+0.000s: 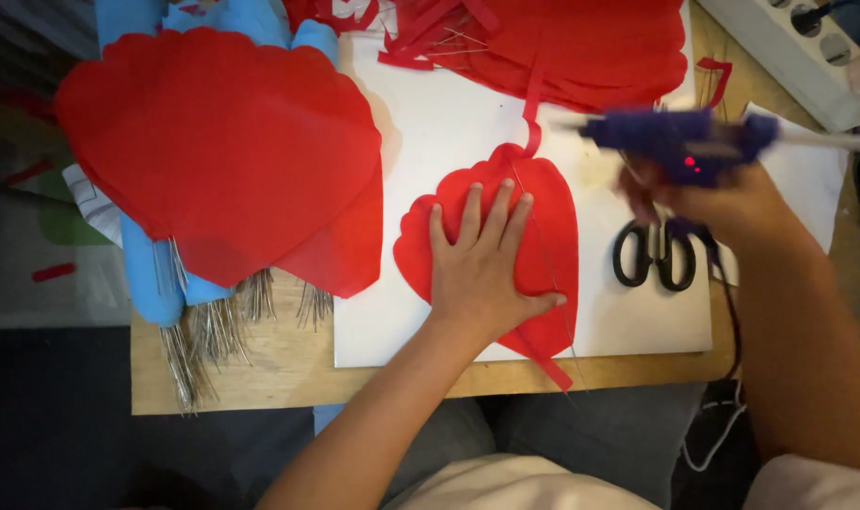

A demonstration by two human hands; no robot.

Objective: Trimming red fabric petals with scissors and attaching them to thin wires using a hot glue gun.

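Above the scissors (655, 255), glue gun (680, 142) points left.

Bare forearms, pale cream clothing.

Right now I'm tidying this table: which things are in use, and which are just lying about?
In use: red petal under left hand, glue gun in right hand, white board.

Lying about: scissors, red stack, blue rolls, scraps, power strip.
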